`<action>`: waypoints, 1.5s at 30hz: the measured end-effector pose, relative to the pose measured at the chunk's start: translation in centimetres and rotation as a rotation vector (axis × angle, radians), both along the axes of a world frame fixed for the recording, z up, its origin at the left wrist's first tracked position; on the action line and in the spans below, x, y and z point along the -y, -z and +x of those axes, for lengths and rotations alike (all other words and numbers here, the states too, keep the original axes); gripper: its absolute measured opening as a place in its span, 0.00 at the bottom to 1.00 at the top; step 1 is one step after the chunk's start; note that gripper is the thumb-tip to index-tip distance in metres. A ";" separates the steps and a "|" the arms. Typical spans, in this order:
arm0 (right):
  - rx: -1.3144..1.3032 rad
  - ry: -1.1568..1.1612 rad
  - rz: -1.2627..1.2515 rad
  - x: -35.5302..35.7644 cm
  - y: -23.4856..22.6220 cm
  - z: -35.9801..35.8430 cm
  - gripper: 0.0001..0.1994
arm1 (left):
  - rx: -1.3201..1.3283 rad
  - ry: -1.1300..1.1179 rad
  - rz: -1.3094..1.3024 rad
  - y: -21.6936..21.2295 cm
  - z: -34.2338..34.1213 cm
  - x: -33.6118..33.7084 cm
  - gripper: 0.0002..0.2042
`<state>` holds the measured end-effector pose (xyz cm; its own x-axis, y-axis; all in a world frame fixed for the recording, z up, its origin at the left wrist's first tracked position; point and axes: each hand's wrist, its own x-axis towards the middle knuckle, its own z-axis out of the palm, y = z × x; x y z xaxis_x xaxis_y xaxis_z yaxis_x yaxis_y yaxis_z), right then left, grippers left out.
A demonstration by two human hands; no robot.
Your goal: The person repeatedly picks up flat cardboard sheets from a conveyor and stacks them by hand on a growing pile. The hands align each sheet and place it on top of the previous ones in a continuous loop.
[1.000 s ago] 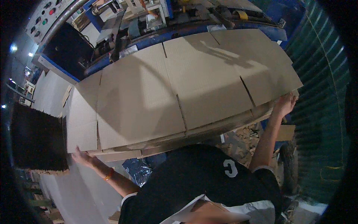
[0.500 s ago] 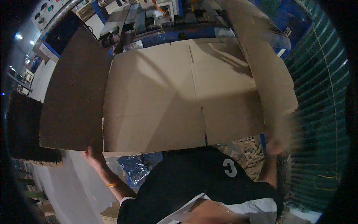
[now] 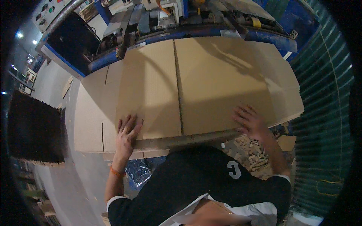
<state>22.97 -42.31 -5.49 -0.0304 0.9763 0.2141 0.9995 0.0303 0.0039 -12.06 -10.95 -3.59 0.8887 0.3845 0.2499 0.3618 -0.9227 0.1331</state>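
Now the folded cardboard, laid on stacked sheets, is seemingly being flattened: left hand spread on it, right hand splayed, its contact lost in blur. Even pressure from both is called for.

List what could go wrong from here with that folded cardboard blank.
The folded cardboard blank might spring open along its dark seam if the left hand and right hand lift. It could also slide askew on the wider cardboard sheets beneath. Its cut edges might nick the bare hands.
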 end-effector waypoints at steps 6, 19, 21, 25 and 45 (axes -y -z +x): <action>-0.024 0.105 -0.032 -6.3 -1.2 6.5 0.39 | 0.235 -0.002 -0.087 1.1 4.5 -5.2 0.28; -0.103 0.763 0.105 -12.8 -1.0 10.6 0.35 | 0.190 -0.144 0.283 1.3 11.7 -16.5 0.36; -0.315 0.861 0.315 -6.0 -1.2 9.7 0.35 | 0.419 -0.328 0.056 1.4 4.5 -16.0 0.34; -0.064 1.681 0.506 6.3 2.1 7.3 0.36 | 0.510 -1.309 0.537 5.0 -13.2 -16.4 0.43; 0.006 1.336 1.361 8.5 5.3 9.5 0.23 | 1.504 -0.587 -0.613 -8.7 -17.8 -11.2 0.29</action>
<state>32.45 -50.82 -10.81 0.4891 -0.4455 0.7498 0.3643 -0.6768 -0.6398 -29.87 0.25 5.15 -0.2502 0.8954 0.3684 -0.1566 -0.4130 0.8972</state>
